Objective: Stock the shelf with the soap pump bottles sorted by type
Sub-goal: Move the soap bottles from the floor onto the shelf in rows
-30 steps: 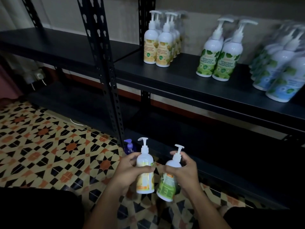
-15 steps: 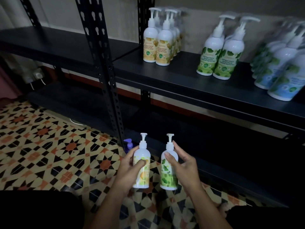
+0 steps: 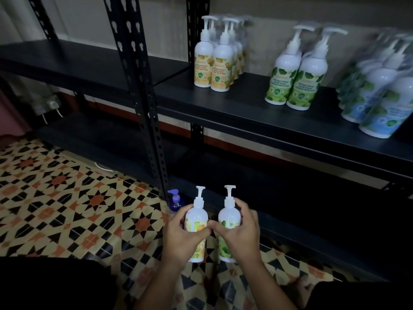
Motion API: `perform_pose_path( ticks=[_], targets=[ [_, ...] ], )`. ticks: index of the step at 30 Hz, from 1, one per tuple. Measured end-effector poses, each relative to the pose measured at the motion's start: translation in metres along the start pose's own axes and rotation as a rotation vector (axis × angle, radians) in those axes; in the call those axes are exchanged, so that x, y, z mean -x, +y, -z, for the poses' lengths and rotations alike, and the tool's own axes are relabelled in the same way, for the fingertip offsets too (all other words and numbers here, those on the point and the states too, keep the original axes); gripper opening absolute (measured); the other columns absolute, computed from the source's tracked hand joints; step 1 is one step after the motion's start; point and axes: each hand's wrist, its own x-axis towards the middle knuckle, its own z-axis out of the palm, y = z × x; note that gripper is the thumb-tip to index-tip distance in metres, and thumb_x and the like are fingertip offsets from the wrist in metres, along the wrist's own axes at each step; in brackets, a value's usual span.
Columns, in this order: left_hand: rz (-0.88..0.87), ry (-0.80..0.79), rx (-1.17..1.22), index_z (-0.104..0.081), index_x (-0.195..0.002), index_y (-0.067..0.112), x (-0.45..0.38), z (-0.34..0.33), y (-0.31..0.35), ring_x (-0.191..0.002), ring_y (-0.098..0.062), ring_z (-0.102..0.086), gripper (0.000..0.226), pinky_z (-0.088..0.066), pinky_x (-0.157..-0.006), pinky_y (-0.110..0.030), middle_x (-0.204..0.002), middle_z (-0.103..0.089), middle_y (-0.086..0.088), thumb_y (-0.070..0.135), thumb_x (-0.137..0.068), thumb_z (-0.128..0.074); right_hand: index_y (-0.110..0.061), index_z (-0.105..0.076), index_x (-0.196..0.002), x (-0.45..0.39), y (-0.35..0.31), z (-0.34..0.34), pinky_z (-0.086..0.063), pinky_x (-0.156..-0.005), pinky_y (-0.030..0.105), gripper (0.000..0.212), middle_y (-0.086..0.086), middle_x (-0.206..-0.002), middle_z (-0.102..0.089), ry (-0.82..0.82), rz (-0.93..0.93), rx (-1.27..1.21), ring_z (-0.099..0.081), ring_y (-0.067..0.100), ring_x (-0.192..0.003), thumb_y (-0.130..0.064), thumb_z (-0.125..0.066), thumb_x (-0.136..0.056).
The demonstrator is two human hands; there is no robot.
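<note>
Scene dim overall, corners vignetted dark. Lower shelf (image 3: 312, 220) lost in deep shadow. Blue-label bottles (image 3: 380, 104) at right edge smeared by blur. Wide-angle distortion bends the uprights (image 3: 138, 90). No glare observed.

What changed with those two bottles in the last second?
The green bottle in the right hand went from tilted to upright, level beside the yellow bottle in the left hand. Both hands kept hold. The shelf stock and purple bottle stayed put.
</note>
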Motion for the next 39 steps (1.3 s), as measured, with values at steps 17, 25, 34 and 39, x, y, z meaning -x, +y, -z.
perform_pose_path(
  ticks=[17, 25, 34, 39],
  targets=[
    [0.033, -0.128, 0.183, -0.045, -0.143, 0.062, -0.007, 0.012, 0.013, -0.127, -0.01, -0.062, 0.05, -0.051, -0.11, -0.046, -0.143, -0.059, 0.015, 0.04, -0.102, -0.059, -0.041, -0.059, -0.133, -0.004, -0.004, 0.006, -0.059, -0.094, 0.047, 0.039, -0.013, -0.117, -0.072, -0.119, 0.016, -0.348, -0.071, 0.01, -0.107, -0.044, -0.064, -0.095],
    [-0.044, -0.068, 0.224, -0.054, -0.14, 0.045, -0.006, 0.01, 0.019, -0.096, -0.012, -0.074, 0.076, -0.06, -0.074, -0.026, -0.118, -0.071, 0.006, 0.015, -0.079, -0.089, -0.047, -0.048, -0.144, 0.002, -0.01, 0.005, -0.05, -0.107, 0.047, 0.053, -0.016, -0.132, -0.064, -0.16, 0.05, -0.355, -0.062, 0.008, -0.123, -0.064, -0.055, -0.094],
    [-0.137, 0.019, 0.208, -0.064, -0.131, 0.039, -0.009, 0.008, 0.038, -0.093, -0.012, -0.075, 0.071, -0.062, -0.074, -0.027, -0.103, -0.077, 0.012, 0.002, -0.076, -0.089, -0.03, -0.067, -0.106, 0.0, -0.02, 0.007, -0.062, -0.068, 0.042, 0.047, -0.004, -0.082, -0.073, -0.015, 0.081, -0.193, -0.07, 0.015, -0.07, -0.03, -0.095, -0.068],
    [-0.26, 0.062, 0.201, -0.062, -0.132, 0.043, -0.021, 0.015, 0.076, -0.098, -0.008, -0.075, 0.074, -0.063, -0.079, -0.028, -0.111, -0.076, 0.019, 0.003, -0.075, -0.09, -0.027, -0.067, -0.1, -0.013, -0.059, 0.015, -0.056, -0.06, 0.025, 0.036, -0.007, -0.079, -0.071, 0.057, 0.175, -0.244, -0.067, 0.009, -0.066, -0.03, -0.091, -0.073]
  ],
)
